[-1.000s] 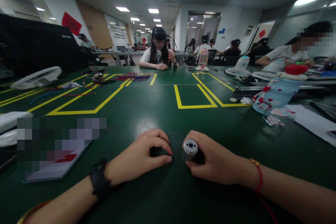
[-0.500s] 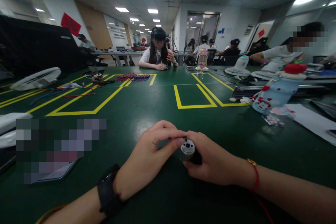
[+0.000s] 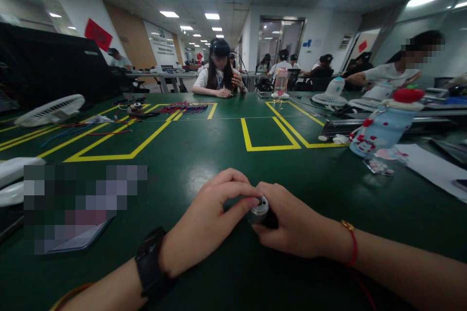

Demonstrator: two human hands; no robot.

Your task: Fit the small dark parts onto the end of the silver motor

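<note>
A small silver metal cylinder [image 3: 260, 210] with holes in its top face stands near the middle of the green table [image 3: 204, 155]. My right hand [image 3: 292, 221] is wrapped round its right side, thumb in front and fingers behind. Over the cylinder's top, the thumb and index fingertips of my left hand [image 3: 215, 214] are pinched together at the centre of the face. Whatever lies between those fingertips is too small to make out. A black watch is on my left wrist, a red cord on my right.
A blue bottle with a red lid [image 3: 383, 124] and white paper [image 3: 430, 167] lie to the right. Left are a flat blurred-out item [image 3: 80, 240] and a white fan [image 3: 54, 109]. Red and blue wires [image 3: 186, 107] lie farther back, before a seated person [image 3: 219, 75].
My left fingertips have moved slightly right, from the rim of the cylinder onto the centre of its top face. My right hand still holds the cylinder.
</note>
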